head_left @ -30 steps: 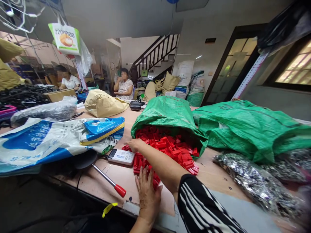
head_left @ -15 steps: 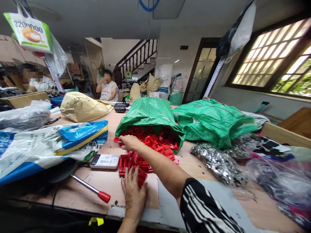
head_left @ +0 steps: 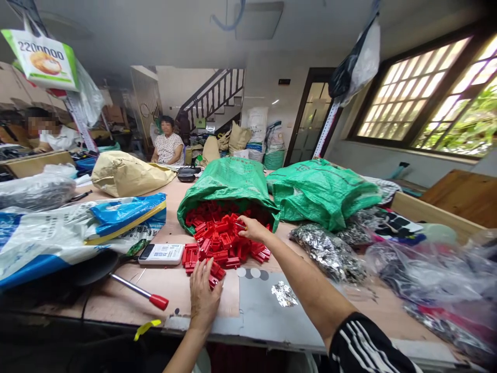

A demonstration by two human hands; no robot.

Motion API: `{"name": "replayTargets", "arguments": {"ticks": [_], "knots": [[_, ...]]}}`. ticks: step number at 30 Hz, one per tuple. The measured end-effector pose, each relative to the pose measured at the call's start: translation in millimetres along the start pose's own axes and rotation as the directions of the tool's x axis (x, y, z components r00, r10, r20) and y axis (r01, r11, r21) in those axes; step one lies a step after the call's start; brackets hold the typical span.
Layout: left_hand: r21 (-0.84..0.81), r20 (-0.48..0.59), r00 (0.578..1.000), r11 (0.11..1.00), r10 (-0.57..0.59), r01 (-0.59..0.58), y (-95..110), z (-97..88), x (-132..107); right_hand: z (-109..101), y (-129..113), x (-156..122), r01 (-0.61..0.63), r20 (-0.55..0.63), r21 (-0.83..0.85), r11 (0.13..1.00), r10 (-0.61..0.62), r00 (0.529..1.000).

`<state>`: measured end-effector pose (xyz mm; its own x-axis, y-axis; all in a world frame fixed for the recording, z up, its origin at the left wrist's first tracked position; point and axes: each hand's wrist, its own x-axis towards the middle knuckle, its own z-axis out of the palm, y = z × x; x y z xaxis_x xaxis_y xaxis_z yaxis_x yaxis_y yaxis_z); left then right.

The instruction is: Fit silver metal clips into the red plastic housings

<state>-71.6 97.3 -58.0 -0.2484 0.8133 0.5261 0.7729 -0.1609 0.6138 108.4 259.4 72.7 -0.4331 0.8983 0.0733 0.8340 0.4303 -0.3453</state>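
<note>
A heap of red plastic parts (head_left: pixel 219 233) spills from the mouth of a green woven sack (head_left: pixel 233 176) onto the table. My left hand (head_left: pixel 205 292) rests at the near edge of the heap, fingers stretched out and touching the closest parts. At the heap's right side, by the sack's mouth, my right hand (head_left: pixel 254 229) has its fingers closed on a red plastic part (head_left: pixel 235 218). A small shiny bit shows at those fingertips, too small to name.
Left of the heap lie a white phone-like device (head_left: pixel 161 254) and a red-tipped metal lever (head_left: pixel 140 291). Silvery discs (head_left: pixel 284 294) lie on a grey sheet. At right are a second green sack (head_left: pixel 322 191) and a bag of shiny pieces (head_left: pixel 328 251). Two people sit beyond.
My right hand has moved from the heap's left side to its right side. My left hand stays at the near edge. The view has shifted, uncovering the silvery discs.
</note>
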Motion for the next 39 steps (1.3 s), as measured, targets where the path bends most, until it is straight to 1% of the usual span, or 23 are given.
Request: {"name": "replayTargets", "arguments": {"ticks": [2, 6, 11, 14, 17, 20, 23, 27, 30, 32, 36, 39], "knots": [[0.014, -0.011, 1.0, 1.0, 0.003, -0.003, -0.2, -0.3, 0.2, 4.2, 1.1, -4.4, 0.002, 0.012, 0.021, 1.0, -0.002, 1.0], [0.027, -0.02, 1.0, 1.0, 0.016, -0.015, -1.2, -0.6, 0.1, 3.9, 0.2, -14.1, 0.03, 0.045, 0.047, 0.998, -0.033, 0.998], [0.014, 0.01, 1.0, 1.0, 0.02, -0.021, -3.2, -0.9, -0.6, 4.4, -2.1, -19.6, 0.115, 0.061, 0.08, 0.99, -0.121, 0.991], [-0.027, 0.005, 0.999, 0.999, 0.035, -0.035, -5.7, 0.3, -0.5, 6.4, -3.9, -17.9, 0.18, 0.069, 0.111, 0.977, -0.188, 0.98], [-0.067, -0.014, 0.998, 0.995, 0.068, -0.069, -8.7, 1.8, -0.3, 6.4, -6.3, -16.9, 0.229, 0.054, 0.147, 0.962, -0.239, 0.97], [-0.074, -0.02, 0.996, 0.993, 0.09, -0.091, -11.1, 2.2, -0.5, 2.9, -6.0, -20.0, 0.233, -0.001, 0.176, 0.956, -0.236, 0.972], [-0.075, -0.022, 0.995, 0.993, 0.093, -0.094, -12.0, 1.5, -0.6, -1.7, 1.7, -28.5, 0.188, -0.08, 0.194, 0.963, -0.175, 0.981], [-0.088, -0.023, 0.995, 0.992, 0.093, -0.094, -10.9, 0.0, -0.3, -1.6, 24.6, -49.2, 0.062, -0.178, 0.205, 0.977, -0.025, 0.984], [-0.104, 0.001, 0.995, 0.989, 0.104, -0.103, -9.1, -1.5, -0.4, 7.5, 42.7, -70.2, -0.061, -0.218, 0.217, 0.974, 0.11, 0.97], [-0.095, 0.011, 0.994, 0.99, 0.11, -0.108, -8.6, -2.9, -0.7, 17.5, 49.5, -83.7, -0.146, -0.232, 0.222, 0.964, 0.198, 0.952], [-0.055, 0.003, 0.99, 0.989, 0.139, -0.139, -10.8, -5.7, -1.0, 39.5, 46.2, -99.8, -0.287, -0.238, 0.232, 0.929, 0.341, 0.91], [-0.039, -0.007, 0.985, 0.984, 0.173, -0.173, -13.5, -7.3, -1.1, 48.4, 37.2, -103.8, -0.303, -0.258, 0.24, 0.923, 0.361, 0.896]]}}
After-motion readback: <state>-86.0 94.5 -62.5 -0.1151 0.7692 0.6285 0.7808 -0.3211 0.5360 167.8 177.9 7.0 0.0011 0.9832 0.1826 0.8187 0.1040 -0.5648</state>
